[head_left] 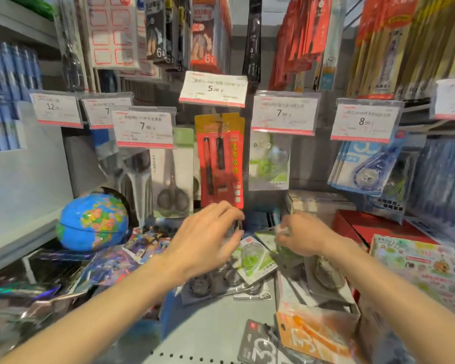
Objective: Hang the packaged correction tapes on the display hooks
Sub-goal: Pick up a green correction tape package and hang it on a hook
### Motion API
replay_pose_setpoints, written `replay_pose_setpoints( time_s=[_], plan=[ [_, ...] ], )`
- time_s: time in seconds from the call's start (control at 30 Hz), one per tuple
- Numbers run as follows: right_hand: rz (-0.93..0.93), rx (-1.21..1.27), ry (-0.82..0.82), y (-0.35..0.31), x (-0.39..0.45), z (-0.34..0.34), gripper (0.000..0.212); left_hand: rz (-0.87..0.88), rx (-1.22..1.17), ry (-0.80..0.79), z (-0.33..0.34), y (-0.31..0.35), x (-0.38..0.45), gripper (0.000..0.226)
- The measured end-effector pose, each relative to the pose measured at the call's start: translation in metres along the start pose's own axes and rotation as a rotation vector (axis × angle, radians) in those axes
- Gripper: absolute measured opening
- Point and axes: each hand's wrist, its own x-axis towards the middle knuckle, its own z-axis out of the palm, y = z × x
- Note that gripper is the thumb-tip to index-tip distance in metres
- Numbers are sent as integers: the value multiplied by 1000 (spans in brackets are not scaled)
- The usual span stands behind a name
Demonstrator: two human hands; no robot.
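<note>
Correction tapes (255,256) in green-and-clear packs lie heaped on the shelf (210,324) toward its back edge, directly between both hands. The left hand (208,240) hovers loosely open above them; the right hand (302,237) pinches 1 pack's top, nearer the hooks.

Just 1 view here, a wide-angle head cam looking forward and a bit down into a shop display. It sits close in: both forearms come up from the bottom edge, with the left hand (208,237) and right hand (304,237) near the middle of frame. The price tags (212,89) face the lens straight on, while the gray shelf (208,319) fills the bottom. Edges bend outward from the lens, so the side racks lean.
</note>
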Motion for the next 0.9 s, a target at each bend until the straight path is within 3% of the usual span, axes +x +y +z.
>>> replay_pose_setpoints(
  time_s=[0.13, 0.23, 0.5, 0.83, 0.9],
  plan=[
    [-86, -97, -85, -7, -3, 28, 50, -596, -372, -381, 67, -3, -16, 32],
    [-181, -168, -132, -13, -7, 45, 50, -864, -595, -466, 110, -8, -25, 52],
    [-260, -133, -217, -18, -17, 58, 42, -1033, -721, -412, 141, -17, -10, 53],
    [-283, -21, -188, -23, -20, 55, 45, -1250, -1141, -83, 119, -21, -15, 21],
    [-281, 32, -171, -27, -21, 51, 43, -1265, -1212, -56, 108, -19, -17, 24]
  ],
)
